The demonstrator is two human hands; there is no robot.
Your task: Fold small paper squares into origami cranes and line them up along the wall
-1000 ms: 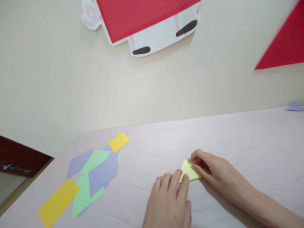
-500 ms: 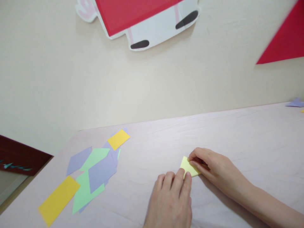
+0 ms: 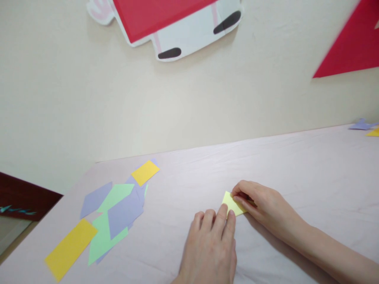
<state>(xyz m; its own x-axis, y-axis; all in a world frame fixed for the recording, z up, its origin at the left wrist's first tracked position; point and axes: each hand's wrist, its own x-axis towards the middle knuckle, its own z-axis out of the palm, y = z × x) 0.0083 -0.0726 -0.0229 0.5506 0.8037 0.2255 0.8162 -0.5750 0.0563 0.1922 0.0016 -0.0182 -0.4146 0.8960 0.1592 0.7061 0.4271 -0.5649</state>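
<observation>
A small folded piece of pale yellow paper [image 3: 232, 203] lies on the pale pink table [image 3: 296, 169]. My left hand [image 3: 211, 246] rests palm down with its fingers together, the fingertips pressing the paper's near edge. My right hand [image 3: 260, 207] comes in from the right, its fingers curled and pinching the paper's right side against the table. Part of the paper is hidden under both sets of fingers.
A loose pile of cut paper shapes [image 3: 114, 215], purple, mint green and yellow, lies at the left of the table, with a yellow strip [image 3: 71, 248] nearest the front. More scraps [image 3: 363, 126] sit at the far right. Red and white paper decorations [image 3: 174, 27] hang on the wall.
Both hands have stayed on the yellow paper, with the fingers shifting slightly along its edges. The view has drifted a little to the right and downward.
</observation>
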